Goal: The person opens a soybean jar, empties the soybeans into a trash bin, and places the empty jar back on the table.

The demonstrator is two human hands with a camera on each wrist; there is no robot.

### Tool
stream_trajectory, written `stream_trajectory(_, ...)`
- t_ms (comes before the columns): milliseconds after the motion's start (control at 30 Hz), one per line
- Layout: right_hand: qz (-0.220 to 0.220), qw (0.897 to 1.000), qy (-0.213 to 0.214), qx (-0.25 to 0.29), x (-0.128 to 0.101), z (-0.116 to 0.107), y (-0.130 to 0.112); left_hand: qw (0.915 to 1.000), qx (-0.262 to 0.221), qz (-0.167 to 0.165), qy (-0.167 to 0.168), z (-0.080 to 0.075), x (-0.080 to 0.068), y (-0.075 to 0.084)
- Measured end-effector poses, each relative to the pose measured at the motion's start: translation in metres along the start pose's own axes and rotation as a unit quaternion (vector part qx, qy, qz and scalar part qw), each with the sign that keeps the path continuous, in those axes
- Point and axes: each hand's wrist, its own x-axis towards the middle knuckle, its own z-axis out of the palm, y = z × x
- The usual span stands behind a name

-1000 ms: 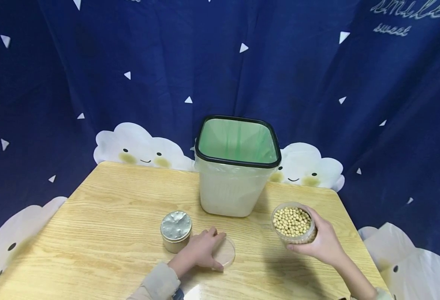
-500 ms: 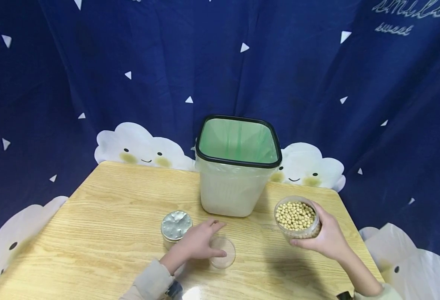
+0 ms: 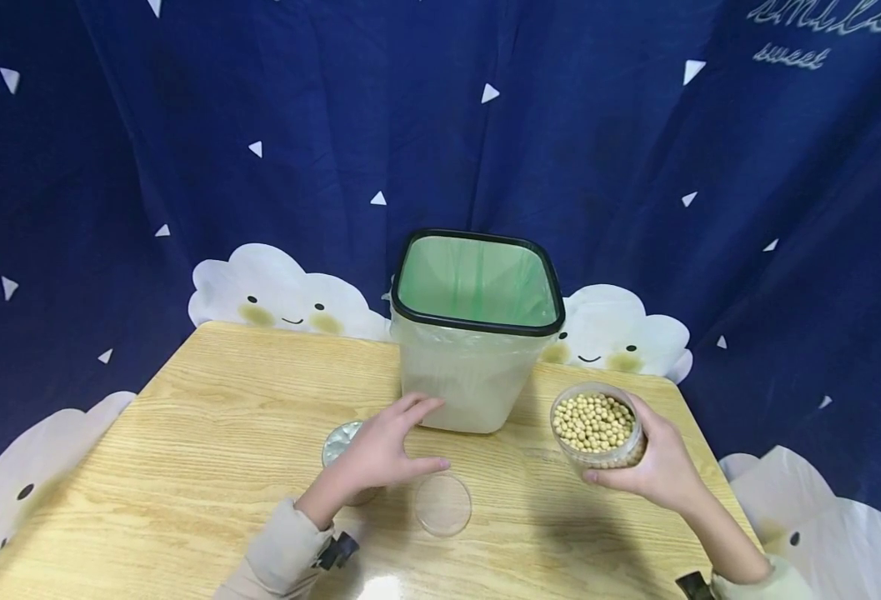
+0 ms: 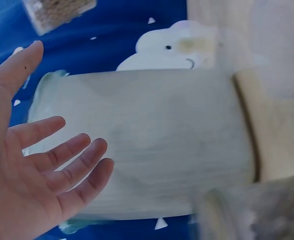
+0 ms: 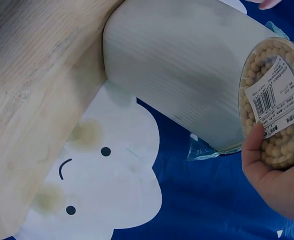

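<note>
My right hand (image 3: 661,458) grips a clear plastic jar of soybeans (image 3: 593,423), held lidless above the right side of the table. In the right wrist view a barcode label (image 5: 274,97) shows on the jar's underside. My left hand (image 3: 380,446) is held up with fingers spread and nothing in it; its bare palm faces the left wrist view. Below it, a round clear lid (image 3: 443,506) lies flat on the table. A second jar with a silvery top (image 3: 337,442) stands behind the left hand, mostly hidden by it.
A whitish bin (image 3: 463,383) with a black rim and a green-tinted liner stands at the back middle of the wooden table (image 3: 260,400). Behind the table hangs a dark blue curtain (image 3: 297,125) printed with clouds and triangles.
My left hand has lifted off the clear lid and moved up toward the bin, now covering more of the silvery-topped jar. My right hand has raised the soybean jar slightly, a little to the right.
</note>
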Motion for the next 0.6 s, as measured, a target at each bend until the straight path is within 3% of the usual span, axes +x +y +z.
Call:
stream_trajectory(267, 0.002, 1.0, -0.005, -0.006, 0.002, -0.001, 0.001, 0.9964, -0.024, 0.047, 0.066, -0.025, 0.009, 0.002)
stream_trajectory(467, 0.005, 1.0, -0.006, -0.009, 0.003, -0.002, 0.001, 0.9869, -0.041, 0.083, 0.132, -0.043, 0.02, 0.004)
stream_trajectory(600, 0.004, 1.0, -0.006, -0.006, 0.003, -0.001, 0.001, 0.9814, -0.051, 0.098, 0.157, -0.054, 0.028, 0.004)
